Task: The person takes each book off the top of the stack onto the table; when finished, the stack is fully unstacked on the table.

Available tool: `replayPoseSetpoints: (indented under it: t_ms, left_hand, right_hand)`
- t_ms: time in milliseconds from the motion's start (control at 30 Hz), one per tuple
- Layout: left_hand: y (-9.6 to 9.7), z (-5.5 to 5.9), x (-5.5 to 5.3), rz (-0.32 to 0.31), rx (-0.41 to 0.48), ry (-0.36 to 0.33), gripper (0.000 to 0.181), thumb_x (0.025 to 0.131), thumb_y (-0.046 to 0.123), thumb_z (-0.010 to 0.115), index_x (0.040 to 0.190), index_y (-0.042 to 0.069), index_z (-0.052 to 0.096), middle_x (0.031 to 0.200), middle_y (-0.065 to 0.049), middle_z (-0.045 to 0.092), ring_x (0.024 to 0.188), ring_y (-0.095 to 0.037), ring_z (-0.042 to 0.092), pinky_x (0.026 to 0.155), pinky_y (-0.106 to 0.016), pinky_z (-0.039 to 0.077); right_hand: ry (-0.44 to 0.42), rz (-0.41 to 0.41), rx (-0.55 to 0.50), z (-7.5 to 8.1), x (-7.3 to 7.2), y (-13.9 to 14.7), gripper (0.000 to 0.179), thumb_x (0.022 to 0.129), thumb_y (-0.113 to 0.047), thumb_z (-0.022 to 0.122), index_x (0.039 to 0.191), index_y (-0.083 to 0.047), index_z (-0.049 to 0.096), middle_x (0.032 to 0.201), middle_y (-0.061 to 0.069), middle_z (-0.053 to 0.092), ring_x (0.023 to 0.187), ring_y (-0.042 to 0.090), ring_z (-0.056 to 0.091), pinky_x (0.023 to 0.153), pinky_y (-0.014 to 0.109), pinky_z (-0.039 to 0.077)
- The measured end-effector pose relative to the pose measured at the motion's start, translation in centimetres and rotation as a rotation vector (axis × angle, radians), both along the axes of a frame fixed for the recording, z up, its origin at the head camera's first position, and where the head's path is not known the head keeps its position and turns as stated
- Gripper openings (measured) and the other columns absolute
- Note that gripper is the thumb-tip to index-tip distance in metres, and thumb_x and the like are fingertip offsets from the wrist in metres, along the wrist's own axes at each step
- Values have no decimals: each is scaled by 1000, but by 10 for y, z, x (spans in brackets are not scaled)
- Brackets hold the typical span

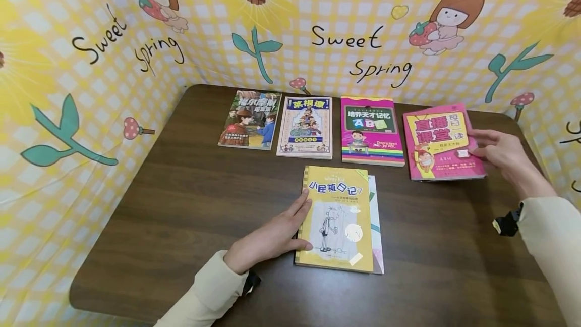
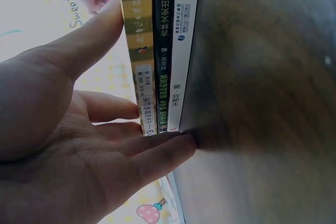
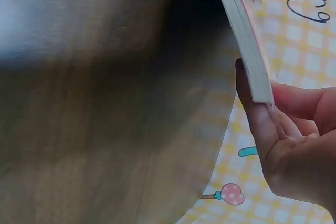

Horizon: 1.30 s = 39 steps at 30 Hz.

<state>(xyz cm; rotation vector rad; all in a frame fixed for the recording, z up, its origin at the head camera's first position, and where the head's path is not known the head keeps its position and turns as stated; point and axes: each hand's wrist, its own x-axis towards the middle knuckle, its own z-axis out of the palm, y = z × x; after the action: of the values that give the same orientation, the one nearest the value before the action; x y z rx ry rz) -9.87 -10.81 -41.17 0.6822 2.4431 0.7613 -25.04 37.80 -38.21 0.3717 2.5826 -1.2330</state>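
My right hand (image 1: 508,155) pinches the right edge of a pink book (image 1: 447,158) at the right end of a row. In the right wrist view its thumb and fingers are on opposite faces of that book, and its page edges (image 3: 244,40) look slightly raised. My left hand (image 1: 277,233) rests against the left side of a small stack, fingers extended along the spines. On top lies a yellow comic-style book (image 1: 338,185); beneath it, the left wrist view shows a black-spined book (image 2: 163,30) and a white-spined book (image 2: 185,24).
To the left of the pink book, a magenta ABC book (image 1: 372,140), a cream book with a blue border (image 1: 305,140) and a book with illustrated figures (image 1: 249,120) lie in a row. The dark wooden table (image 1: 190,206) backs onto a yellow checked cloth (image 1: 290,9).
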Motion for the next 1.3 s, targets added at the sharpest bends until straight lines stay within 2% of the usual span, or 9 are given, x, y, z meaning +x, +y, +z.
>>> replayPoseSetpoints:
  t_ms: [67, 167, 267, 400, 500, 667, 800, 1033, 1300]
  left_hand:
    - [-1, 0, 0, 7, 0, -5, 88, 90, 33, 67, 154, 5, 13, 162, -4, -8, 143, -25, 22, 108, -38, 34]
    - [-1, 0, 0, 11, -5, -3, 88, 90, 33, 67, 154, 5, 14, 162, -4, -8, 143, -25, 22, 108, -39, 34]
    - [0, 0, 1, 6, -8, 0, 88, 90, 34, 67, 154, 5, 14, 162, -4, -9, 143, -25, 22, 109, -39, 34]
    - [2, 0, 2, 2, -3, -6, 88, 90, 34, 66, 154, 5, 13, 162, -4, -9, 143, -24, 22, 109, -38, 34]
    - [3, 0, 2, 8, -2, -20, 88, 90, 34, 66, 154, 6, 13, 162, -3, -9, 143, -24, 21, 109, -38, 33]
    - [2, 1, 1, 8, -6, -23, 88, 91, 34, 66, 154, 6, 12, 162, -4, -9, 143, -24, 21, 109, -38, 34]
    - [1, 2, 1, 18, 0, -29, 88, 91, 34, 66, 154, 6, 13, 161, -3, -9, 143, -24, 20, 109, -38, 34]
    - [-1, 0, 2, 13, 13, -15, 87, 91, 33, 66, 154, 5, 13, 161, -3, -9, 143, -24, 21, 108, -38, 34]
    - [-1, -2, 1, 5, 21, -16, 87, 91, 33, 66, 154, 5, 13, 161, -4, -10, 143, -24, 20, 109, -38, 34]
  right_hand:
    - [23, 7, 26, -5, -11, 0, 62, 96, -17, 57, 150, -3, 30, 143, 32, 38, 77, -1, 55, 67, 26, 54]
    - [43, -60, 45, -12, -29, 0, 57, 93, -14, 62, 146, -8, 41, 136, 25, 51, 78, 5, 57, 62, 27, 53]
    - [54, -73, 72, -14, -39, -1, 55, 93, -11, 62, 144, -6, 44, 134, 26, 53, 84, 13, 57, 60, 26, 51]
    - [36, -24, 113, -7, -37, -9, 58, 94, -10, 58, 146, 1, 36, 137, 34, 43, 87, 12, 54, 59, 19, 48]
    - [28, -38, 130, -4, -37, -16, 57, 94, -11, 58, 146, 0, 37, 137, 34, 44, 81, 5, 51, 59, 17, 47]
    - [39, -42, 139, -6, -42, -23, 56, 93, -8, 57, 145, 2, 38, 134, 35, 46, 85, 10, 53, 58, 17, 46]
    - [27, -14, 115, -6, -44, -30, 57, 94, -9, 56, 146, 2, 35, 137, 35, 43, 100, 23, 51, 59, 15, 45]
    - [69, 50, 77, -7, -45, -46, 55, 94, -5, 54, 146, 3, 37, 135, 34, 45, 84, 7, 54, 62, 16, 48]
    - [56, 95, 42, -7, -48, -65, 55, 96, -7, 53, 147, 1, 35, 137, 33, 44, 91, 15, 57, 63, 19, 51]
